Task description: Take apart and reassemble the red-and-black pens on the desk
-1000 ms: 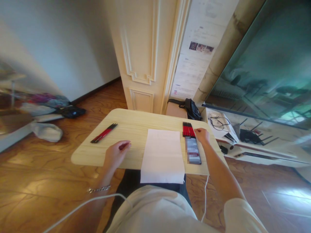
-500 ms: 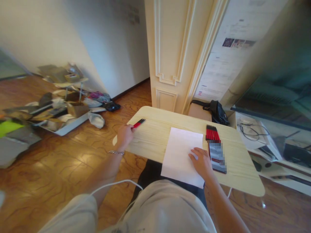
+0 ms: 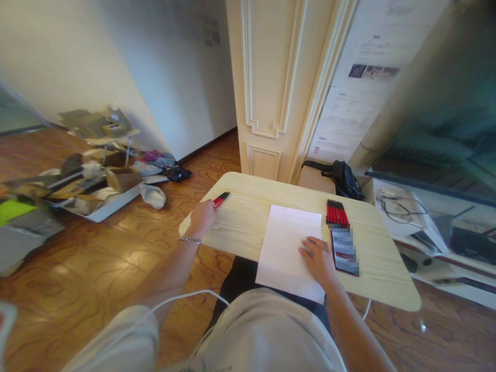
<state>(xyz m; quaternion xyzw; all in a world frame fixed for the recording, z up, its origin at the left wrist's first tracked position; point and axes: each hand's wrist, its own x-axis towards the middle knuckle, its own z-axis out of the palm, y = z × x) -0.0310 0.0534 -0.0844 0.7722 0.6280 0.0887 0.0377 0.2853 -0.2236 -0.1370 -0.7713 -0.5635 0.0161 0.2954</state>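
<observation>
Floor clutter: a shallow white tray (image 3: 112,207) heaped with brown cardboard and other odds and ends stands on the glossy wooden floor (image 3: 116,243), well apart from the table.
Left hand: the left hand (image 3: 203,218), with a silver chain bracelet (image 3: 189,239) at the wrist, is at the table's left end, its fingers bent over the near part of some pens; whether it clasps them or only touches them, I cannot tell.
Loose pens: the slim red pens with black tips (image 3: 222,199) lie under that hand, tips pointing away from the person.
Tabletop: pale wood-grain, round-cornered table (image 3: 248,192).
Sheet: a plain white rectangular sheet of paper (image 3: 284,232) lies mid-table, overhanging the near edge.
Right hand: the right hand (image 3: 321,261) rests relaxed on the sheet's right part, fingers spread, grasping nothing.
Pen row: several red-and-black pens set side by side (image 3: 337,212) lie right of the sheet.
Phone: a dark flat rectangular phone (image 3: 344,254) lies just below that row, near the right hand.
Just changed: a second ago the right hand was beside the pen row and the left hovered short of the loose pens; the handling appears to have shifted leftward, with the row left in order.
</observation>
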